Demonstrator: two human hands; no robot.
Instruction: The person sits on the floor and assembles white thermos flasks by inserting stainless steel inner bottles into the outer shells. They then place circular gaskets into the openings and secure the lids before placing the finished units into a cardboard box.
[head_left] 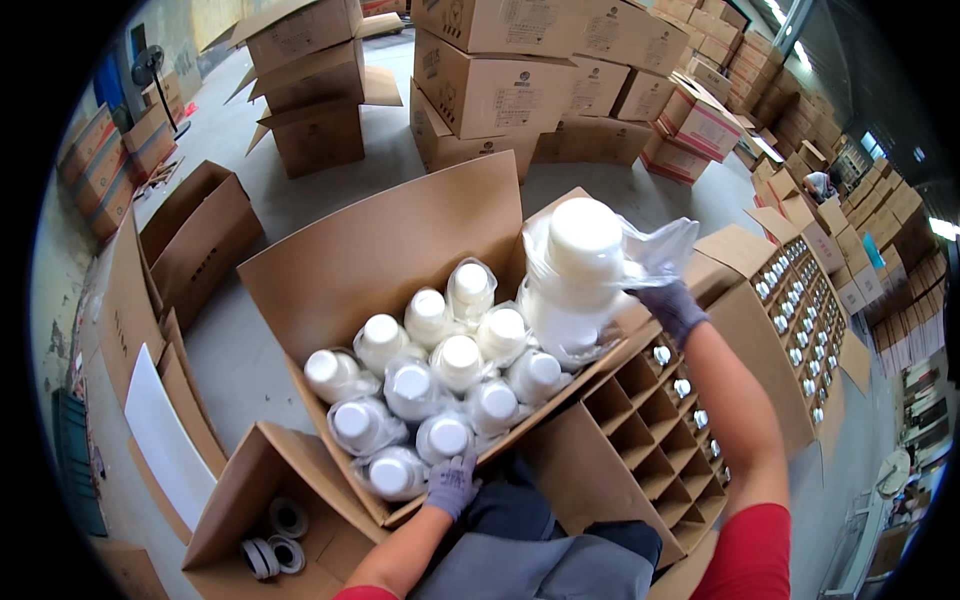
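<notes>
My right hand point(672, 306), in a grey glove, is closed on the clear plastic bag around a large white bottle point(583, 240). The bottle is raised at the right end of an open cardboard box point(400, 225), its white cap up. Several bagged white bottles with white caps stand in that box, among them a near one point(392, 473). My left hand point(453, 487), also gloved, grips the box's near rim beside the front bottles. Its thumb is hidden.
To the right, a divided carton point(650, 440) holds a few small capped bottles; a fuller carton point(795, 320) stands beyond. At lower left, an open box point(240, 490) contains tape rolls point(288, 518). Stacked cartons point(500, 90) rise ahead; a fan point(150, 70) stands far left.
</notes>
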